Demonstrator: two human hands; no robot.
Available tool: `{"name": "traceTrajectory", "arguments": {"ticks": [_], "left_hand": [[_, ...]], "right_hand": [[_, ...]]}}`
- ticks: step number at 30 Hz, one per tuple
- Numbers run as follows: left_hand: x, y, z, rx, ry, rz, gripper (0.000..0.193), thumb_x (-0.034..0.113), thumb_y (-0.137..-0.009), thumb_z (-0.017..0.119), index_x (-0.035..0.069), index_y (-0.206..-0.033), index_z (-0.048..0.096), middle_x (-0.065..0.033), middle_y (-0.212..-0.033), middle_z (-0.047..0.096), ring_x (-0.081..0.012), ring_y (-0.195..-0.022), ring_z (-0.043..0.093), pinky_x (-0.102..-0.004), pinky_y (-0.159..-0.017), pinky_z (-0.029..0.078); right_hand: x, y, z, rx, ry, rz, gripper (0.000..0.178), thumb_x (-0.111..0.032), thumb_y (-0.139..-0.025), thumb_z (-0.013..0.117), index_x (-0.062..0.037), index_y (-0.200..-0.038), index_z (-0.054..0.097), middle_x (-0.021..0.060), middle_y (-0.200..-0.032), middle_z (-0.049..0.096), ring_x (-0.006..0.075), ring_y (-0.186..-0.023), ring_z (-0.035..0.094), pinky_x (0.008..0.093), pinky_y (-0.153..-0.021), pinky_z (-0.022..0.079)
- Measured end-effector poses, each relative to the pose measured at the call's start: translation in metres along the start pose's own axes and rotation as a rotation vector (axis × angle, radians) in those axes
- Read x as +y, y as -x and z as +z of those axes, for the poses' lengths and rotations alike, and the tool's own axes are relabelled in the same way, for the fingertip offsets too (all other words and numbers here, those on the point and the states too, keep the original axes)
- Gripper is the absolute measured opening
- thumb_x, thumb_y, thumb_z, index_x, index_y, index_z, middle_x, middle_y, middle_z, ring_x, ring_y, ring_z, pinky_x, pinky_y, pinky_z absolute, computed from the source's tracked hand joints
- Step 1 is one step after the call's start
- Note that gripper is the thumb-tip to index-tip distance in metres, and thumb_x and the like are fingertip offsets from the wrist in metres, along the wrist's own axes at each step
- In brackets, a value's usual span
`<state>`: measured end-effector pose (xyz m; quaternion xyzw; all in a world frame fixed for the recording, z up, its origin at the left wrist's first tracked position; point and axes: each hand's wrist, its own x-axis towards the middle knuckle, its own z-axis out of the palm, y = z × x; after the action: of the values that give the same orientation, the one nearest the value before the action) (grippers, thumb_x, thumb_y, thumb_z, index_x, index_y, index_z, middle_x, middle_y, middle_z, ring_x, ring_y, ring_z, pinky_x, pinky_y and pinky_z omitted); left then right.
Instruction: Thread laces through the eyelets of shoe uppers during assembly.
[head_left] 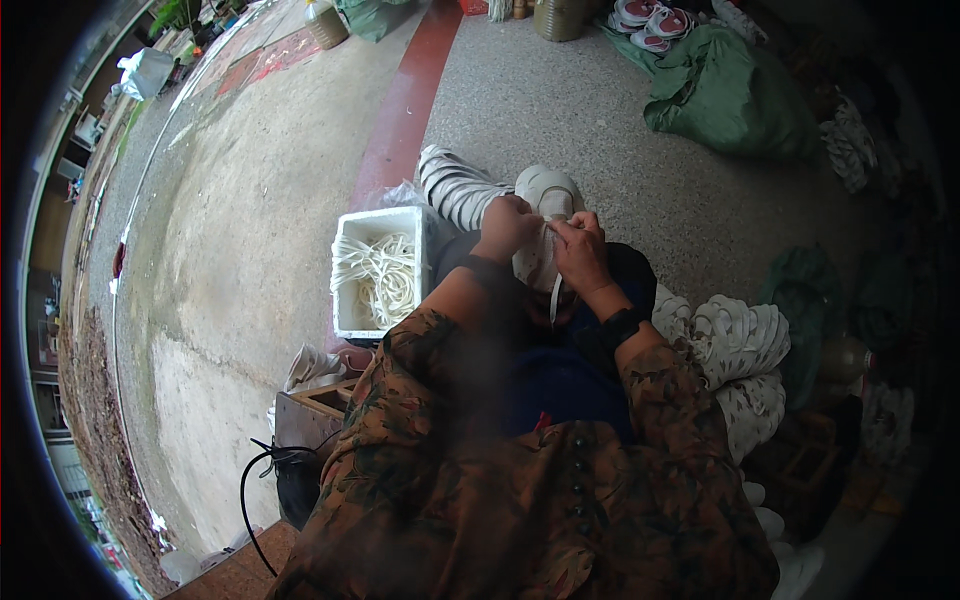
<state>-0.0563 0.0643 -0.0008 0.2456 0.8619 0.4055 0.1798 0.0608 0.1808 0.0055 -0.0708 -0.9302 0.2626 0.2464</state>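
Observation:
A pale white shoe (546, 184) rests at my lap, its rounded toe pointing away from me. My left hand (508, 230) is closed at the shoe's left side, its fingertips bent over the lacing edge. From the right, my right hand (583, 252) pinches a white shoelace near the tongue with thumb and forefinger. One length of the shoelace (556, 298) hangs down toward me below the fingers. The hands partly cover the shoe's middle, so the eyelets are hard to make out.
Left of my knees stands a white foam box (342, 300) heaped with loose white laces (388, 280). A row of nested white shoes (455, 188) lies beyond it. More pale shoes (738, 340) are piled at my right. A green sack (735, 100) sits at the far right.

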Motion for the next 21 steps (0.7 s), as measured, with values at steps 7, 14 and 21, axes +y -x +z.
{"name": "traceTrajectory", "arguments": {"ticks": [7,14,21], "left_hand": [[0.002,0.015,0.015,0.111,-0.526,0.287,0.019,0.022,-0.073,0.061,0.005,-0.079,0.065,-0.0146,-0.081,0.065,-0.0331,-0.075,0.065,-0.0421,-0.067,0.052],[0.049,0.038,-0.005,-0.011,-0.680,0.416,0.018,0.020,-0.079,0.055,0.006,-0.076,0.067,-0.0144,-0.080,0.065,-0.0338,-0.078,0.063,-0.0409,-0.070,0.051],[-0.016,0.011,-0.024,-0.222,0.220,0.233,0.022,0.017,-0.077,0.067,-0.003,-0.085,0.067,-0.0095,-0.074,0.065,-0.0118,-0.069,0.057,-0.0283,-0.064,0.047]], "right_hand": [[0.001,-0.008,0.005,-0.012,0.007,0.017,0.016,-0.012,-0.075,0.059,-0.0129,-0.089,0.067,0.0114,-0.080,0.053,0.0317,-0.082,0.053,0.0420,-0.069,0.044],[-0.007,-0.009,0.000,-0.022,0.214,0.040,0.010,-0.016,-0.074,0.065,-0.0119,-0.083,0.065,0.0090,-0.081,0.052,0.0273,-0.082,0.051,0.0381,-0.070,0.043],[-0.017,-0.007,0.000,-0.036,0.220,-0.077,0.014,-0.021,-0.070,0.072,-0.0142,-0.078,0.062,0.0085,-0.085,0.053,0.0258,-0.084,0.051,0.0402,-0.072,0.038]]}}
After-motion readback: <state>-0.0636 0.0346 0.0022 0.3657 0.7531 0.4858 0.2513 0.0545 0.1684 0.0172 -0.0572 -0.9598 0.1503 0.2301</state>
